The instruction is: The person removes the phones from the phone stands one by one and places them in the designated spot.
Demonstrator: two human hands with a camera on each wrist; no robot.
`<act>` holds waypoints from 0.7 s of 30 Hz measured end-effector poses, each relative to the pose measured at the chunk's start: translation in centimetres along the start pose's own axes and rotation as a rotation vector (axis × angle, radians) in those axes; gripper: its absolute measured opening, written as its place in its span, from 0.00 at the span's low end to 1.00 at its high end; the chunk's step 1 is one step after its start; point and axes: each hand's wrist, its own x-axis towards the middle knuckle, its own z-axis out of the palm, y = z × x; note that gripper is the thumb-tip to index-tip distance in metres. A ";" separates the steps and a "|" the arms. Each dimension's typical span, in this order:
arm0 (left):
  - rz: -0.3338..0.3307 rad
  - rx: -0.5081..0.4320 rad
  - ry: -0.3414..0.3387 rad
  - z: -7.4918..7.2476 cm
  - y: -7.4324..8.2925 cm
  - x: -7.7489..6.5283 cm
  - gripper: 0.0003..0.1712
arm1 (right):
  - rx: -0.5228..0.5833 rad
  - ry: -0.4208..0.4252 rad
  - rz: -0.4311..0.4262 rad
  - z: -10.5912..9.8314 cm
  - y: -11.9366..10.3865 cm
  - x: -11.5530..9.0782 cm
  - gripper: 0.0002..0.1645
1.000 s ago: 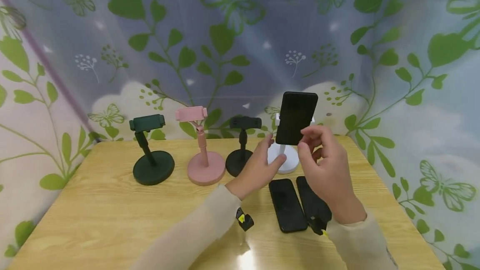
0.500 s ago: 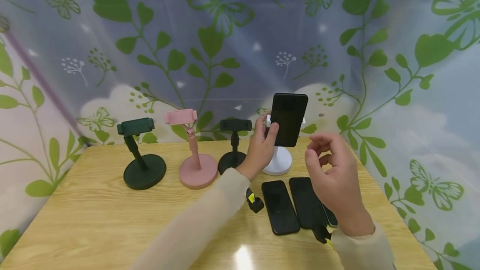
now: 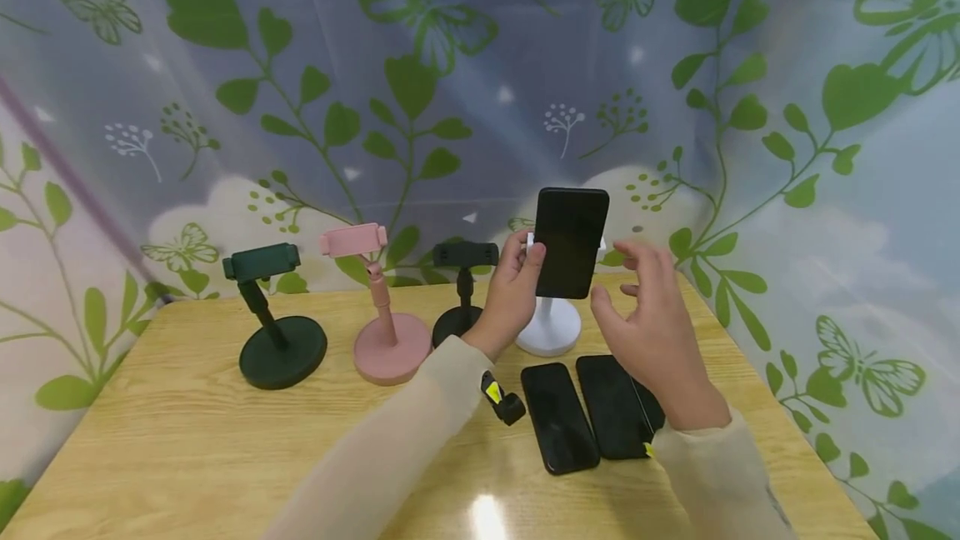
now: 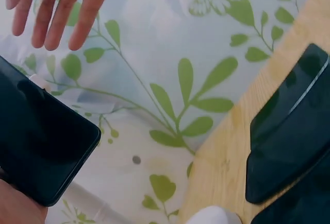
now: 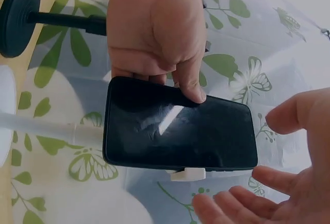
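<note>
A black smartphone (image 3: 572,242) stands upright in the clamp of a white phone stand (image 3: 551,332). My left hand (image 3: 513,294) holds it at the left edge, thumb on the screen side and fingers behind. In the right wrist view, a white clamp jaw sits on the phone's other long edge. To the right of the phone, my right hand (image 3: 651,323) is apart from it with fingers spread and nothing in them. Several black phones lie side by side on the table in front of the stand, among them a left one (image 3: 560,419) and a middle one (image 3: 609,407).
Left of the white stand are a black stand (image 3: 465,255), a pink stand (image 3: 392,348) and a dark green stand (image 3: 283,352), with no phones in their clamps. They stand on a wooden table (image 3: 187,440). A leaf-patterned curtain (image 3: 337,65) rises behind.
My left hand has risen from the stand's neck to grip the phone's left edge. My right hand moved off the phone, then came back toward its right side. The head view shifted slightly.
</note>
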 end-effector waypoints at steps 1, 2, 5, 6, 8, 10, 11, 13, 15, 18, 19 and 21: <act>-0.008 -0.017 0.006 -0.2 0.1 -0.1 0.25 | 0.019 0.006 -0.003 0.1 -0.1 0.0 0.32; -0.016 -0.037 0.015 -0.3 0.1 -0.2 0.25 | 0.034 0.015 -0.009 0.1 -0.3 0.0 0.32; -0.014 -0.103 0.036 -0.8 0.6 -0.5 0.25 | 0.075 0.067 -0.048 0.2 -0.8 -0.1 0.31; -0.011 -0.123 0.046 -0.9 0.9 -0.7 0.24 | 0.090 0.085 -0.062 0.2 -1.0 -0.2 0.31; 0.006 -0.159 0.064 -1.1 1.5 -0.9 0.24 | 0.132 0.126 -0.103 0.3 -1.3 -0.3 0.30; 0.023 -0.176 0.063 -1.3 2.4 -1.3 0.23 | 0.205 0.179 -0.156 0.5 -1.7 -0.4 0.31; 0.028 -0.176 0.055 -1.4 3.0 -1.5 0.22 | 0.261 0.217 -0.186 0.6 -2.1 -0.6 0.31; 0.042 -0.163 0.023 -1.6 4.1 -2.2 0.22 | 0.403 0.334 -0.258 1.0 -3.1 -0.7 0.29; 0.058 -0.153 -0.015 -1.9 5.3 -3.1 0.23 | 0.570 0.513 -0.330 1.3 -4.6 -0.8 0.27; 0.088 -0.195 -0.056 -2.5 7.3 -4.8 0.27 | 0.788 0.845 -0.419 1.2 -7.7 -0.6 0.24; 0.099 -0.231 -0.064 -2.8 8.1 -5.4 0.29 | 0.831 0.942 -0.433 1.0 -8.6 -0.6 0.23; 0.118 -0.322 -0.081 -3.6 9.8 -6.5 0.32 | 0.912 1.101 -0.459 0.5 -9.8 -0.6 0.23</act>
